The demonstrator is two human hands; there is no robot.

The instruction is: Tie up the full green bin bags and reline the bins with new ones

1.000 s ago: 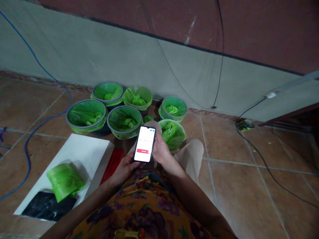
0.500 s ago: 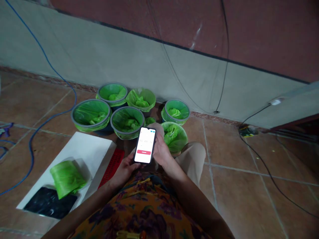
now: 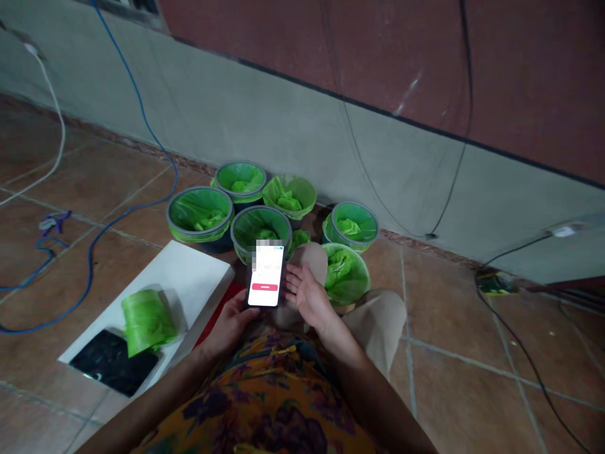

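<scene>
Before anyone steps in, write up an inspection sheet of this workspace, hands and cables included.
Surface: brown tiled floor with pale grout.
Things at hand: rectangular black-edged phone, screen lit; round bins lined with green plastic.
Clutter: white rectangular box bearing folded green plastic and a flat black packet.
Hands: left hand holds the phone; right hand open beside it, contact unclear.
Cables: blue cable and white cable left, thin black cable right.
Surroundings: wall, grey below, maroon above.

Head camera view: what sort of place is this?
Probably a plain indoor room, perhaps used for work or storage; its exact use isn't clear. It has a tiled floor, a two-tone wall with cables hanging down it, and bins lined with green bags.
</scene>
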